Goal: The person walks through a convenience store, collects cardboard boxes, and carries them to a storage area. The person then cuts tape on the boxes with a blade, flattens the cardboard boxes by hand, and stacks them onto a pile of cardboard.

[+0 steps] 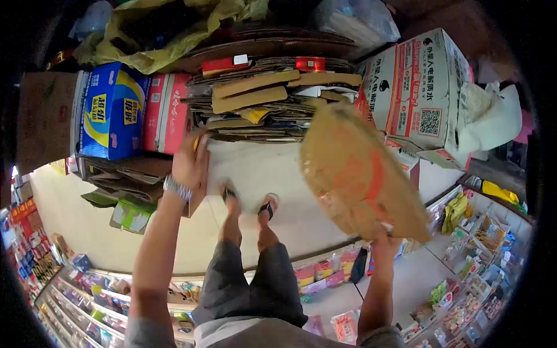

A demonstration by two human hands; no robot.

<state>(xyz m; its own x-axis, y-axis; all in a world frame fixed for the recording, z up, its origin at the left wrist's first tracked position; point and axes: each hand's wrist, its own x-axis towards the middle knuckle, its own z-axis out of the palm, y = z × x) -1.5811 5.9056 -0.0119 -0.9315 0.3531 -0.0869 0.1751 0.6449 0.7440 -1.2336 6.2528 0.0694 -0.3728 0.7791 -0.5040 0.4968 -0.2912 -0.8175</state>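
Note:
A brown flattened cardboard box (354, 174) with red print is raised on my right side, slightly blurred. Its lower edge is gripped by my right hand (384, 235), closed on it. My left hand (191, 159), with a metal watch on the wrist, is beside the pink-red carton (165, 113). Its fingers are curled in, and a bit of yellow shows at them; I cannot make out what it is. Just below that hand stands a brown cardboard panel (199, 194). Ahead lies a stack of flattened cardboard (249, 100).
A blue carton (110, 110) stands at the left, above folded cardboard (130, 180). A large white printed carton (409, 93) is at the right of the stack. Shelves of packaged goods (87, 301) run behind me, with more goods (481, 272) at the lower right.

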